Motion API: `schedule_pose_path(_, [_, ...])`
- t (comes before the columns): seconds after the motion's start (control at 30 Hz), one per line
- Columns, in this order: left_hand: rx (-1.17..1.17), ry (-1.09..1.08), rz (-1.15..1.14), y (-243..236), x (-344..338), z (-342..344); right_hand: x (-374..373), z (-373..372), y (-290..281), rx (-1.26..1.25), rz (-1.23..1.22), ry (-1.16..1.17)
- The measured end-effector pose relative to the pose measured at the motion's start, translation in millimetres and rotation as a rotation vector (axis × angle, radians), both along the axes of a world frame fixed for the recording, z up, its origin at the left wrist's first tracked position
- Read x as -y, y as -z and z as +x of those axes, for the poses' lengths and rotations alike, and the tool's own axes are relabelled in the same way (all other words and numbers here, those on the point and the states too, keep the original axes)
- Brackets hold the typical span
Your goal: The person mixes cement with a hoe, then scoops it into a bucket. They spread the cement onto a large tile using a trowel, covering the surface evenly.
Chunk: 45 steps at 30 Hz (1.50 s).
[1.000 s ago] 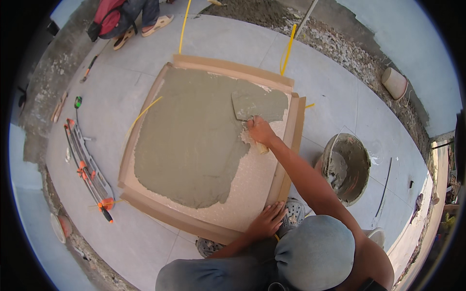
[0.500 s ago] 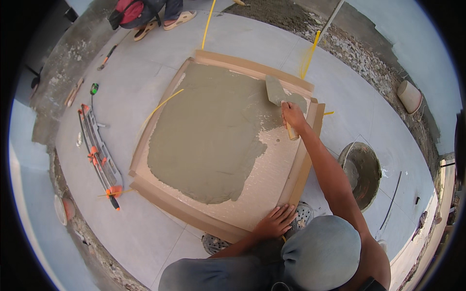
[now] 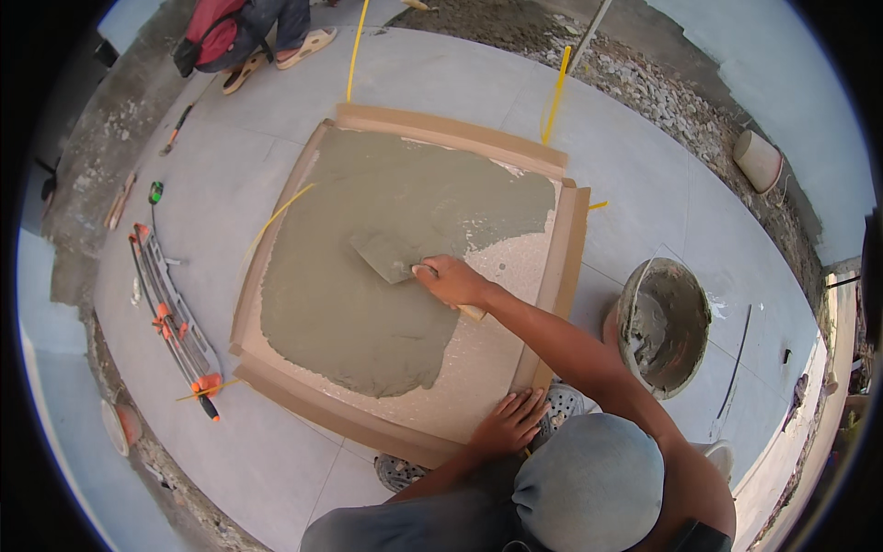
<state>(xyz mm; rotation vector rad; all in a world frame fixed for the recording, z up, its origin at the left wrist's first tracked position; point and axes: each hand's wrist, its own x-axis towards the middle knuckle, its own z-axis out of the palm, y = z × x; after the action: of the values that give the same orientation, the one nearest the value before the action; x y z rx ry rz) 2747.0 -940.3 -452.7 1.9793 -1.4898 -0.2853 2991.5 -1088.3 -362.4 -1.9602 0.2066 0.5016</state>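
A large square tile lies flat with cardboard edging folded along its sides. Grey mortar covers most of its face; a pale strip along the near right side is bare. My right hand is closed round the wooden handle of a trowel, whose blade lies on the mortar near the middle. My left hand rests flat, fingers stretched out, on the near right corner by the cardboard.
A mortar-smeared bucket stands to the right. On the left lie a tile cutter, a green tape measure and a hammer. Yellow straps stick out around the tile. Another person crouches at the far left.
My right hand has drawn the trowel from the far right corner leftward and nearer, to the middle of the mortar. Mortar there now reaches further right. My left hand stays at the corner.
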Motion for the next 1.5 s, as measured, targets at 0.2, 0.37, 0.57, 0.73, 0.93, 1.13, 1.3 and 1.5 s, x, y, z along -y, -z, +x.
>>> schedule_pose_path(0.2, [-0.091, 0.055, 0.025, -11.3, 1.5, 8.1, 96.1, -31.3, 52.5, 0.329, -0.467, 0.463])
schedule_pose_path(0.37, [-0.041, 0.084, 0.029, -19.1, 19.4, 7.0, 175.2, -15.9, 105.5, 0.413, -0.747, 0.377])
schedule_pose_path(0.57, [0.014, 0.019, 0.039, -12.6, -3.3, 5.9, 112.0, -22.6, 38.0, 0.140, -0.311, 0.346])
schedule_pose_path(0.73, [0.053, 0.054, -0.014, -9.3, 28.5, 3.4, 203.8, -19.6, 68.3, 0.196, -0.497, 0.473])
schedule_pose_path(0.93, [-0.020, 0.020, 0.028, -10.9, 6.3, 2.9, 101.1, -39.3, 9.2, -0.022, -0.165, 0.181])
schedule_pose_path(1.13, [-0.030, 0.047, 0.026, -4.1, 12.7, 4.1, 126.6, -81.4, 52.6, 0.175, -0.321, 0.589])
schedule_pose_path(1.3, [0.053, 0.022, 0.064, 3.1, 7.6, 2.2, 140.7, -74.2, 63.0, 0.141, -0.199, 0.842])
schedule_pose_path(1.5, [0.077, 0.004, 0.054, 1.0, 11.1, 1.3, 161.2, -49.3, 56.6, 0.141, -0.230, 0.859])
